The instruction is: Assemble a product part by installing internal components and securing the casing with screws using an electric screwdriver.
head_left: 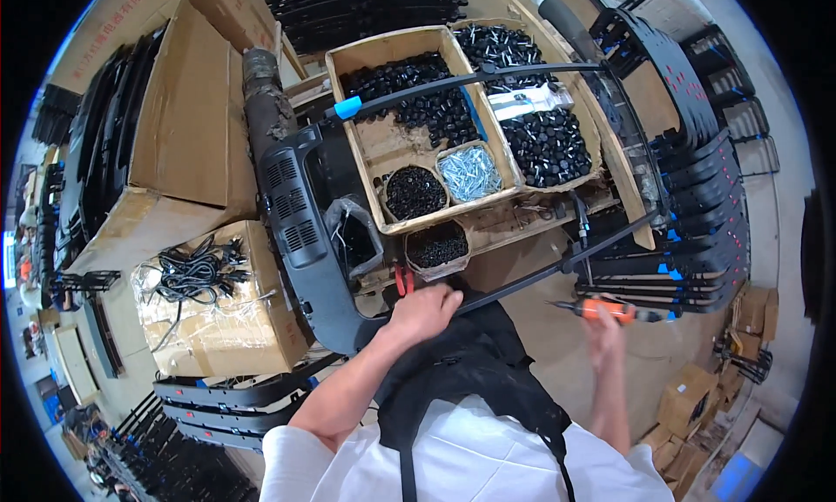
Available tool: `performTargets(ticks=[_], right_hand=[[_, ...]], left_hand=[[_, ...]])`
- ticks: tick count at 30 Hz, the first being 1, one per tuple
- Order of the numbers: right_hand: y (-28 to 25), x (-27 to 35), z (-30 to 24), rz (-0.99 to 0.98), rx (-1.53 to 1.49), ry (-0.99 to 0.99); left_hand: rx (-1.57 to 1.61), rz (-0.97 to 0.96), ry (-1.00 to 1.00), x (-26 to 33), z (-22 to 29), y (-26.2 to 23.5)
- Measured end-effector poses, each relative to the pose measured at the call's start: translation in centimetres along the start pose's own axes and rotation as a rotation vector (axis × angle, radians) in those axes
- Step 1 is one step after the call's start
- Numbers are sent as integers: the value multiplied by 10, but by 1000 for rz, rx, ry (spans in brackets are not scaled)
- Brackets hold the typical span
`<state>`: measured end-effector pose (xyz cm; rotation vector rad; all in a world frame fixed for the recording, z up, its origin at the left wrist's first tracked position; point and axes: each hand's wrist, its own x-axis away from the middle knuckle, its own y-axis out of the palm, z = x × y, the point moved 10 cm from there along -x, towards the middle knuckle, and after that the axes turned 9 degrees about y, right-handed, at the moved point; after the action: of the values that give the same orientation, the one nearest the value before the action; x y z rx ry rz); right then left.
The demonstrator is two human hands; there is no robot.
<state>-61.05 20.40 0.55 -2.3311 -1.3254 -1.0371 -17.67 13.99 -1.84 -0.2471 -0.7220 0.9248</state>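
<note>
My right hand [604, 335] is wrapped around an orange and black power screwdriver [610, 311], its bit pointing left. This tool is held to the right of a large black frame [540, 282], off its near bar. My left hand [422, 314] is closed over the near side of the frame, where the bar meets the vented black panel [296, 210]. Its curled fingers hide whatever they hold. Just beyond that hand are red-handled pliers [404, 280] and a small tub of black screws [438, 248].
Inside the frame's outline, a wooden tray [359, 167] holds black knobs, silver screws [470, 173] and small black screws [415, 194]. More black knobs [544, 147] fill a box beside it. Cartons [209, 306] with cables stand left; stacked black frames [697, 215] stand right.
</note>
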Motion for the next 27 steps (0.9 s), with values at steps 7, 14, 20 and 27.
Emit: performTargets(ticks=[7,14,20,27], right_hand=[[83,-210,185,-80,-369,319],[160,-253,206,-244,-279,502],[150,-52,109,-943,1147,663],[447,-61,-81,-999,1337,-582]], left_hand=[[-225,-50,-368,12,4,21],[-220,-37,-400,5,14,21],[-153,6,-490,23,19,9],[-221,936,63,79,93,7]])
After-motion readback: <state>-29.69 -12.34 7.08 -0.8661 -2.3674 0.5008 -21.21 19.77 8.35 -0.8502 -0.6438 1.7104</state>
